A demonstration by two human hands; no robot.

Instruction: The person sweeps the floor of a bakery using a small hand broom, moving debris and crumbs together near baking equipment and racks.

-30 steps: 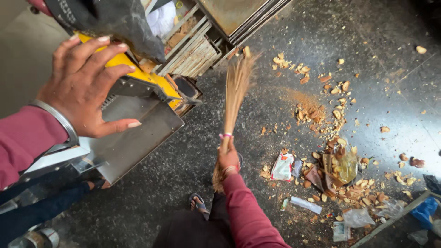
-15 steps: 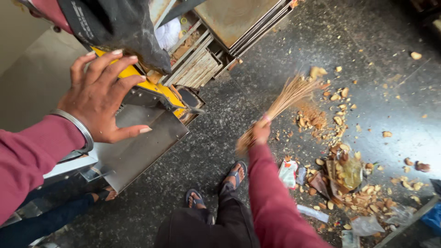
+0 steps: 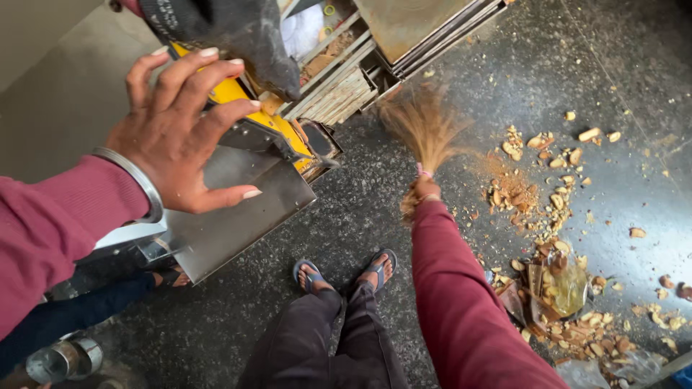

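My right hand (image 3: 420,193) grips a short straw broom (image 3: 424,128) by its bound end, its blurred bristles fanned out low over the dark floor just in front of the metal racks. My left hand (image 3: 184,130), with a steel bangle on the wrist, rests spread on a yellow and steel machine (image 3: 241,155) at the left, fingers apart and holding nothing. A scatter of nut shells and wrappers (image 3: 559,216) lies on the floor to the right of the broom. My feet in blue sandals (image 3: 346,270) stand below the broom.
Stacked metal trays and racks (image 3: 375,50) stand at the top centre. A dark cloth or bag (image 3: 231,29) hangs over the machine. Another person's leg and foot (image 3: 108,302) show at lower left near a steel cup (image 3: 61,360). A plastic sheet (image 3: 613,367) lies at the bottom right.
My right hand has swung the broom from the shell pile leftwards and up toward the racks. My left hand has stayed on the machine.
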